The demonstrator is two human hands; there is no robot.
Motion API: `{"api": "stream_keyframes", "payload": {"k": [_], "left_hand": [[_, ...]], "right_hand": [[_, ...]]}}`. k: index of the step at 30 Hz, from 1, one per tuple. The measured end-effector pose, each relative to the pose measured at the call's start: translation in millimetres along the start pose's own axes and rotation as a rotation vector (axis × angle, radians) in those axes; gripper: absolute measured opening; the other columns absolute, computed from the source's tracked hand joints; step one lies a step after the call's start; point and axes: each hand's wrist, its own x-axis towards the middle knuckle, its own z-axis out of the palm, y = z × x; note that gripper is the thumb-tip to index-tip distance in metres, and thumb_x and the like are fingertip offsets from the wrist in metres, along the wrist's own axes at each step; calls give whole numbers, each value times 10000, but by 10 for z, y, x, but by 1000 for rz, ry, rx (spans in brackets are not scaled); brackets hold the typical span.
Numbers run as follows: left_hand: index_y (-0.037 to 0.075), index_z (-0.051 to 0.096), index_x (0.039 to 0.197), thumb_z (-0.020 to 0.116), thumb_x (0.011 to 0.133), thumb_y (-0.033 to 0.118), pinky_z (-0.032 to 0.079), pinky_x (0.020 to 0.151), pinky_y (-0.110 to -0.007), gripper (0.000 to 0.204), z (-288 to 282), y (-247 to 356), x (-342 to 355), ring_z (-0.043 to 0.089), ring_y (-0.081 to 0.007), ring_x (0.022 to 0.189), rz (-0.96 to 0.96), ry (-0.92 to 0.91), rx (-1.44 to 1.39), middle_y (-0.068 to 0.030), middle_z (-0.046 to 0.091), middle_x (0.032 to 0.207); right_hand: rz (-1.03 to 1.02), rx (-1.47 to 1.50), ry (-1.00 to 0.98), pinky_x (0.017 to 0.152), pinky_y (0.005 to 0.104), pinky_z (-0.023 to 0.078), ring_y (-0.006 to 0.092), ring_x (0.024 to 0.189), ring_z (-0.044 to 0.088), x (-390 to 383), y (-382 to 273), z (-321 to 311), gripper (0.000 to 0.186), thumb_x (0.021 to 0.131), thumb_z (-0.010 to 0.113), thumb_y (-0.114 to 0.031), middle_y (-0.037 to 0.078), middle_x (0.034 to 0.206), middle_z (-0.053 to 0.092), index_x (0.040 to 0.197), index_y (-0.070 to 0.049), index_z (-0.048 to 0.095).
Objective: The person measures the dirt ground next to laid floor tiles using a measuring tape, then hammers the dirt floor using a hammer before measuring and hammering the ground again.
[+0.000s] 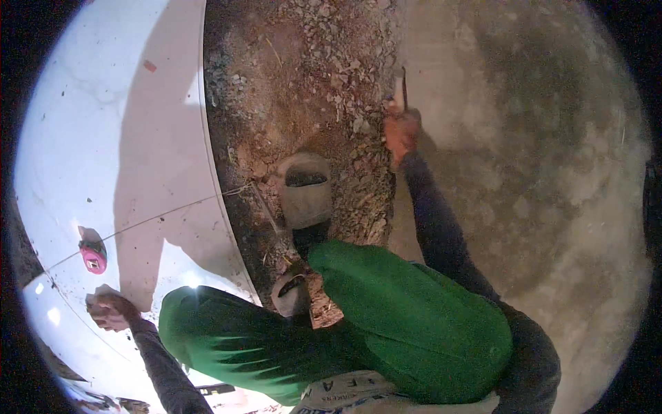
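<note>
My right hand (402,132) reaches forward along the border between the rubble and the grey-brown cement surface. Its fingers are closed around a narrow tool with a pale side and a dark edge (403,90); blur hides its exact kind. Out to the left, my left hand (110,310) rests on the glossy white slab (69,159) with its fingers curled in. Whether anything is inside those fingers is hidden. Just beyond that hand lies a small pink and black case, shaped like a tape measure (93,257).
A string (169,212) stretches across the slab to a thin stick (267,210) in the dirt. Between slab and cement runs a strip of soil and broken stones (310,83). My shoes (307,200) stand there, below my green-trousered knees (414,310).
</note>
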Motion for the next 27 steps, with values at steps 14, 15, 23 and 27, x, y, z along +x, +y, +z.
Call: {"api": "stream_keyframes", "payload": {"k": [14, 15, 23, 27], "left_hand": [[206, 477, 1431, 450, 1009, 540, 494, 906, -532, 539, 54, -372, 347, 563, -332, 1182, 187, 23, 324, -75, 512, 1357], [224, 488, 1429, 438, 1017, 541, 492, 911, -529, 522, 127, -444, 349, 560, -328, 1185, 144, 21, 347, -69, 509, 1360], [204, 545, 1384, 447, 992, 534, 535, 816, -521, 522, 69, -346, 185, 616, -339, 1122, 291, 93, 376, -117, 590, 1275], [219, 528, 1400, 427, 1011, 557, 512, 862, -546, 525, 320, -1065, 505, 590, -380, 1153, 275, 114, 402, -160, 562, 1340]], "right_hand": [[235, 68, -140, 630, 440, 454, 184, 653, 489, -171, -424, 223, 492, 1010, 592, -476, 132, 784, 559, 1027, 11, 666], [120, 167, -123, 668, 430, 474, 187, 697, 508, -248, -398, 370, 469, 1021, 591, -443, 140, 847, 595, 1045, 17, 676], [307, -83, -224, 456, 351, 391, 120, 434, 374, -172, -601, -41, 516, 1033, 557, -489, 19, 483, 384, 959, 8, 679], [-10, -198, -149, 521, 358, 462, 123, 542, 473, -142, -980, 313, 513, 1041, 539, -483, 65, 659, 545, 1109, 8, 668]]}}
